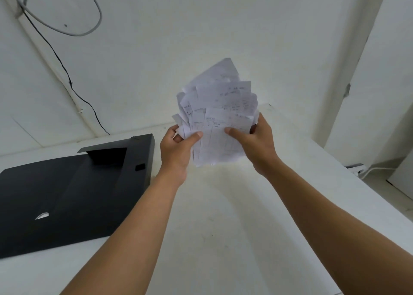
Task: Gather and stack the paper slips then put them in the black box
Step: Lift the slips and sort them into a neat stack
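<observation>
In the head view, the gathering looks done: no loose slips show on the white bench (223, 227), and the whole bunch of paper slips (218, 115) is held up in the air over its far middle. The left hand (176, 147) pinches the bunch at its lower left edge, thumb on the front, and the right hand (254, 140) grips the lower right edge the same way. The stacking is not finished, to my eye: the slips fan out at the top with corners sticking out at different angles, so they likely need squaring before they go in.

The black box (73, 196) lies open on the bench to the left of the hands, near but apart from them, its lid flap raised at the far end. Nothing of the slips is inside it yet.

A black cable (55, 55) and a grey cable (93, 24) run along the wall behind, clear of the work. Nothing stands between the hands and the box.
</observation>
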Available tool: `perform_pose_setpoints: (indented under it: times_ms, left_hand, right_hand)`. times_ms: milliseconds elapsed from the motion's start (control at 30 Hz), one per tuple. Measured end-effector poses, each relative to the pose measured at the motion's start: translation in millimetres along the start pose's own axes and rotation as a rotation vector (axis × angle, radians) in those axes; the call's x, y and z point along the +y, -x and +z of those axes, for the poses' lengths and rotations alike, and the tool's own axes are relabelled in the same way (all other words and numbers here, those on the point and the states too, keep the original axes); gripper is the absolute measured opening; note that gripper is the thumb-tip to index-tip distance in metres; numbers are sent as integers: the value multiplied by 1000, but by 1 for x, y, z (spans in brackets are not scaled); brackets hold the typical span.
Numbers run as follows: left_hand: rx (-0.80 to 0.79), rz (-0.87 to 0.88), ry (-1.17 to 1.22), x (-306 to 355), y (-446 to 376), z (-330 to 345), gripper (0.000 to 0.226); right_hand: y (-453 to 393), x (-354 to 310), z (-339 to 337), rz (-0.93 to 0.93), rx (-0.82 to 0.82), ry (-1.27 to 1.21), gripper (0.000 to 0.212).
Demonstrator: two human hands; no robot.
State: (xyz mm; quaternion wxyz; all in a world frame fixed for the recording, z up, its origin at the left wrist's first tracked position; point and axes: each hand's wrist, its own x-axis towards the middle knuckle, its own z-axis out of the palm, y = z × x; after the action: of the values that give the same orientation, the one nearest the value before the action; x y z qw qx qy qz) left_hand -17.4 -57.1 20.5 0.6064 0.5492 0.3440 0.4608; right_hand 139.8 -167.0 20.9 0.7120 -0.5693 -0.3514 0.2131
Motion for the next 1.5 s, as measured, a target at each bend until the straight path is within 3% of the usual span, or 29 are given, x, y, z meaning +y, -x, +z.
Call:
perform_pose_setpoints:
  times_ms: [167,367,600,1067,1233,1400,1500]
  left_hand:
    - [-68,-70,-118,-14,6,0,25]
    - [-79,60,-251,-6,11,7,24]
    - [-61,118,-263,-3,12,17,45]
    - [-43,145,-293,-3,12,24,19]
    - [-1,108,-230,13,15,30,31]
    - [83,-9,-143,21,13,46,51]
    - [92,-19,-131,20,8,43,52]
  right_hand:
    - [5,23,-5,189,-77,76,38]
    - [6,22,4,38,-30,135,34]
    - [5,22,10,-43,17,169,46]
    - [6,10,15,-89,95,147,21]
    - [5,5,16,-66,147,83,35]
    - [2,-2,23,-67,182,49,19]
    - [5,-2,19,-46,207,-12,26]
